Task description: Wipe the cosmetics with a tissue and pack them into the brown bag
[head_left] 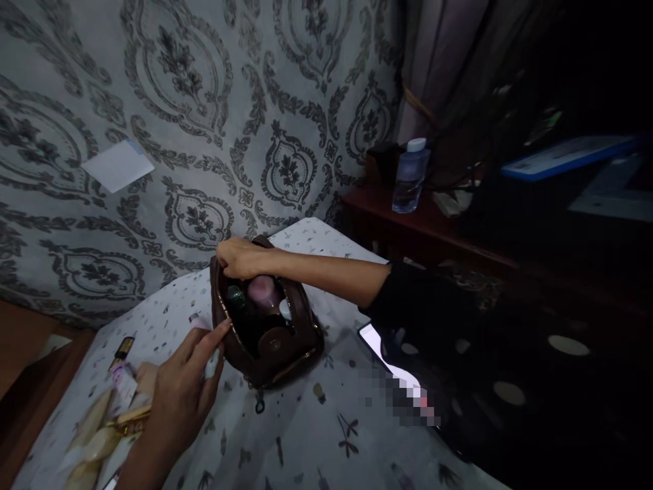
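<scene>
A dark brown zippered bag [300,327] sits unzipped on the bed. Inside it are a pink round-topped container [263,291], a green-capped item [235,295], a white cap [286,310] and a brown round case [275,342]. My left hand [181,381] is at the near left rim, its index finger on the zipper edge and its thumb lower down. Curled over the far end of the opening is my right hand [243,258], its fingertips hidden within the bag. A pale item with a pinkish cap [198,320] shows partly behind my left fingers.
Several small cosmetic-like items [122,381] lie left on the patterned sheet [286,435]. A lit phone [390,361] rests by my right sleeve. A water bottle [411,177] stands on the dark red furniture [367,199]. Patterned wall covering [204,136] rises behind the bed.
</scene>
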`<state>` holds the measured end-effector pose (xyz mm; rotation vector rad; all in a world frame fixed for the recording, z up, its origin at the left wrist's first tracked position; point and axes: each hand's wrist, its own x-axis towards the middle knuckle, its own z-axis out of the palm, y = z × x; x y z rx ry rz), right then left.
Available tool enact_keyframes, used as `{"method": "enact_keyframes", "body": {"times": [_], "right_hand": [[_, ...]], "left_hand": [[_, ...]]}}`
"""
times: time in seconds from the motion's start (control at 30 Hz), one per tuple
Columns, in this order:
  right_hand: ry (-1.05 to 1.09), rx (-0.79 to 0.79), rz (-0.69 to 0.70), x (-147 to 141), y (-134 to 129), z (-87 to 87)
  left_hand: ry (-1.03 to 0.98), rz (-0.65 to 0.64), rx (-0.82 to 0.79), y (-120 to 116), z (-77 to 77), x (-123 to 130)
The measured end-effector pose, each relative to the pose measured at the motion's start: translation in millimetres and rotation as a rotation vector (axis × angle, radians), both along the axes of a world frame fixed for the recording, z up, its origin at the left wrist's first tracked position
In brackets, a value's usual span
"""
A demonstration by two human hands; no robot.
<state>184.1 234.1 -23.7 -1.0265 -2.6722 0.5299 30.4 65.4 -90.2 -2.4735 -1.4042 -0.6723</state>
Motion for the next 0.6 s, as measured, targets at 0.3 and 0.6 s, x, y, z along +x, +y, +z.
{"method": "enact_keyframes", "body": {"times": [0.3,0.6], "right_hand": [[-0.061,-0.035,-0.016,-10.5,8.5,-3.6],[-0.025,0.034,-0.081,-10.8,17.2,-13.4]], "left_hand": [[0.029,-0.014,0.025,1.0,4.5,3.3],[0.024,-0.004,0.005,0.9,2.5,0.8]]}}
